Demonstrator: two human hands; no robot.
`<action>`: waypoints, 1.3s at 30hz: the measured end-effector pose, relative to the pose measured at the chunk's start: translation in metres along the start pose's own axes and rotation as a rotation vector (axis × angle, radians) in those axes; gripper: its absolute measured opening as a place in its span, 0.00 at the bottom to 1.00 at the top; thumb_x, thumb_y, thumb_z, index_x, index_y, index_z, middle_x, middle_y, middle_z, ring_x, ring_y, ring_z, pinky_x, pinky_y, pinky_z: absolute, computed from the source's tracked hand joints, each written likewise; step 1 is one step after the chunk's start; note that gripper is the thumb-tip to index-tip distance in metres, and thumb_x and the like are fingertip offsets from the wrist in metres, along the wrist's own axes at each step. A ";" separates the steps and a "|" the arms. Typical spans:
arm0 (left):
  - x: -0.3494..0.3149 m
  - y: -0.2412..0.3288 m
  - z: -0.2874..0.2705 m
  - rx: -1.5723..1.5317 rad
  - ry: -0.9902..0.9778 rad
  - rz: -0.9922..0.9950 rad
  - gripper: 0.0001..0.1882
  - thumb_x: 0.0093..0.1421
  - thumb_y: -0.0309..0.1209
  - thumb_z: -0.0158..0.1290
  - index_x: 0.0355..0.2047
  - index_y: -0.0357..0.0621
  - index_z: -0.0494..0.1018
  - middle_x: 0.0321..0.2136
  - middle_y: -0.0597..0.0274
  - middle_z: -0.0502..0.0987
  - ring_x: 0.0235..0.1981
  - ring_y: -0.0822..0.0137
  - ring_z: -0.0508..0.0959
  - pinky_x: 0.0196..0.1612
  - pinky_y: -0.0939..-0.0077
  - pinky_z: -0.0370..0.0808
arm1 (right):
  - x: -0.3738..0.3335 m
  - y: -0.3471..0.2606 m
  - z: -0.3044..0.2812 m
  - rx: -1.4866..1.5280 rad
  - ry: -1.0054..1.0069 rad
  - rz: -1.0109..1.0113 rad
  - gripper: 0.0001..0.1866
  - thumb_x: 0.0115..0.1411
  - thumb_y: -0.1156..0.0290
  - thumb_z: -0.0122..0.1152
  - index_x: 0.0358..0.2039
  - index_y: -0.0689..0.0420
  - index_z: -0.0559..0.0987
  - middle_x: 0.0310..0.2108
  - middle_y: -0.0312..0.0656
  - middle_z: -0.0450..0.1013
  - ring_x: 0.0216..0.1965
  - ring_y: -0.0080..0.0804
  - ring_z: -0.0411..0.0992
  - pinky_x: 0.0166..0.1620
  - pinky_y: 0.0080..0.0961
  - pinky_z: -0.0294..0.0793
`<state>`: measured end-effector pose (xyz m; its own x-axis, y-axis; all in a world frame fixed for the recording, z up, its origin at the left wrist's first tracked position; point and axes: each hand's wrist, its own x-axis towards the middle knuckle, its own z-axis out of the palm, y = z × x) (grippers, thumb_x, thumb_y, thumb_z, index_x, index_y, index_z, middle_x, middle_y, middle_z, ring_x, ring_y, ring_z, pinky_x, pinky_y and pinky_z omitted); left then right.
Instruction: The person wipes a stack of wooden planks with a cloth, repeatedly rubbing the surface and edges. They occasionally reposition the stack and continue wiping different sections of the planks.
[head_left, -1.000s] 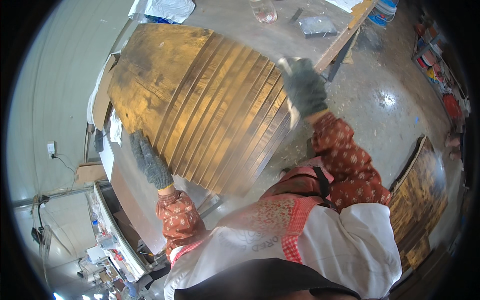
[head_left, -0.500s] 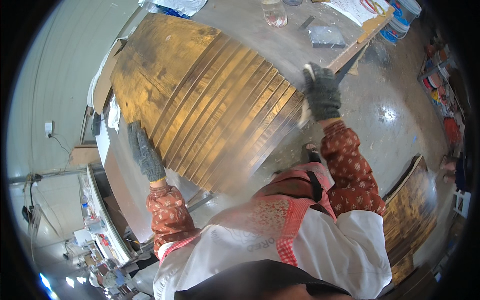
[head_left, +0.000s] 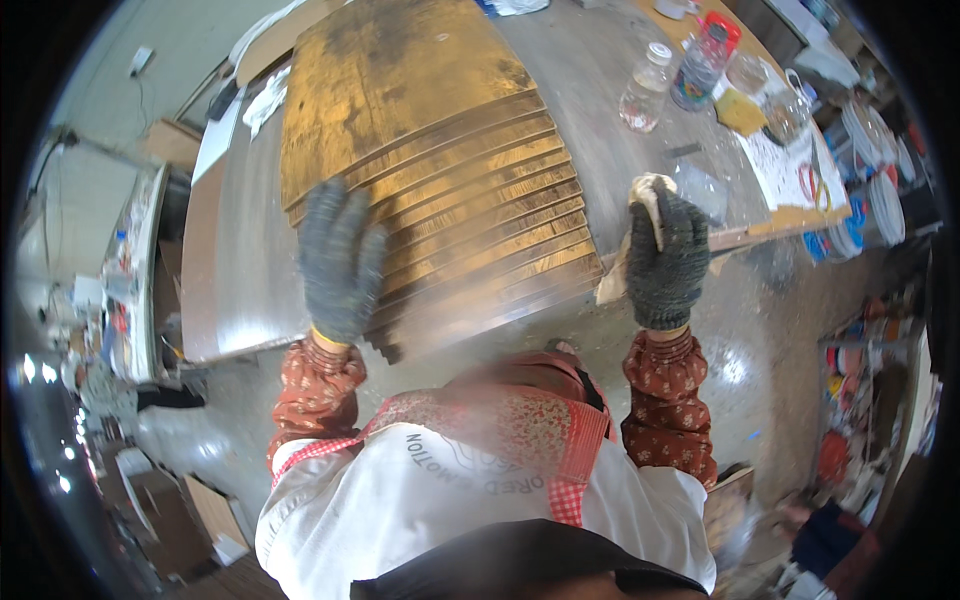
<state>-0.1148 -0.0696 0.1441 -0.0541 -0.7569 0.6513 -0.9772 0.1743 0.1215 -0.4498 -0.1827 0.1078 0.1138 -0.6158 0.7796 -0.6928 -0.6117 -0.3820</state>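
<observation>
On the table (head_left: 245,240), left of centre: stained wooden boards (head_left: 400,80), stacked in steps, top one's broad face at the far end, narrow strips of the rest showing toward the near side. Left hand (head_left: 342,265), gloved, sits over the left edge of the stack, palm down, fingers loosely spread, nothing gripped; can't tell if it's pressing. Right hand (head_left: 667,262), gloved, is just off the right edge, fingers curled around a whitish cloth (head_left: 644,192), one fold poking out at the fingertips. Can't confirm any cloth-to-wood contact. Step in hand reads as wiping the exposed strips, probably at the right end of a stroke. Next stroke would call for cloth flat on the wood, run leftward along the strips, left hand steadying so nothing slides. Bottle (head_left: 648,92) and yellow sponge (head_left: 740,113) are far right, apart from both hands.
</observation>
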 end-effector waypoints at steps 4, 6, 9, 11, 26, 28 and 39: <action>-0.006 0.072 0.016 -0.267 -0.021 0.205 0.23 0.59 0.30 0.58 0.55 0.39 0.72 0.59 0.45 0.69 0.63 0.45 0.66 0.65 0.54 0.62 | 0.019 -0.026 0.015 0.236 -0.094 -0.143 0.15 0.57 0.75 0.63 0.46 0.57 0.76 0.40 0.48 0.76 0.38 0.49 0.74 0.41 0.40 0.75; -0.006 0.095 0.019 -0.330 -0.060 0.260 0.23 0.58 0.33 0.57 0.54 0.42 0.72 0.58 0.48 0.69 0.61 0.48 0.69 0.63 0.55 0.66 | 0.022 -0.043 0.026 0.402 -0.198 -0.142 0.19 0.55 0.76 0.64 0.48 0.56 0.76 0.42 0.47 0.76 0.39 0.47 0.75 0.42 0.38 0.76; -0.007 0.115 0.016 -0.554 -0.234 -0.007 0.26 0.57 0.37 0.58 0.56 0.45 0.70 0.57 0.50 0.70 0.58 0.50 0.71 0.59 0.59 0.69 | 0.019 -0.063 0.041 0.554 -0.274 -0.273 0.27 0.52 0.77 0.64 0.54 0.58 0.73 0.44 0.46 0.76 0.42 0.46 0.75 0.44 0.34 0.77; -0.010 0.120 0.011 -0.820 -0.304 -0.228 0.29 0.56 0.38 0.61 0.57 0.43 0.69 0.57 0.49 0.70 0.57 0.49 0.71 0.58 0.62 0.70 | 0.017 -0.073 0.045 0.625 -0.339 -0.346 0.28 0.53 0.76 0.63 0.57 0.60 0.71 0.46 0.46 0.76 0.44 0.47 0.75 0.46 0.34 0.76; -0.041 0.092 0.035 -0.295 0.242 -0.703 0.31 0.52 0.40 0.61 0.55 0.40 0.71 0.52 0.43 0.73 0.52 0.45 0.74 0.55 0.58 0.71 | 0.032 -0.112 0.059 0.808 -1.085 -0.496 0.24 0.56 0.63 0.67 0.49 0.64 0.75 0.43 0.49 0.76 0.44 0.42 0.77 0.49 0.33 0.75; -0.037 0.094 0.035 -0.243 0.237 -0.735 0.29 0.54 0.37 0.59 0.55 0.40 0.70 0.51 0.44 0.74 0.50 0.45 0.75 0.55 0.57 0.71 | 0.058 -0.106 0.062 0.804 -1.142 -0.528 0.21 0.59 0.64 0.66 0.50 0.60 0.77 0.36 0.48 0.78 0.33 0.43 0.77 0.50 0.38 0.75; 0.005 0.115 0.094 0.319 0.463 -0.909 0.22 0.54 0.30 0.56 0.51 0.42 0.74 0.51 0.46 0.74 0.48 0.45 0.74 0.53 0.53 0.70 | 0.166 -0.055 0.197 0.200 -0.563 -0.914 0.25 0.65 0.55 0.50 0.56 0.56 0.74 0.57 0.55 0.69 0.59 0.54 0.65 0.62 0.46 0.60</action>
<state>-0.2472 -0.1127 0.0912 0.7393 -0.1949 0.6445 -0.6238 -0.5588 0.5465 -0.2526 -0.3488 0.1605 0.8714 0.0050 0.4906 -0.0577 -0.9920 0.1125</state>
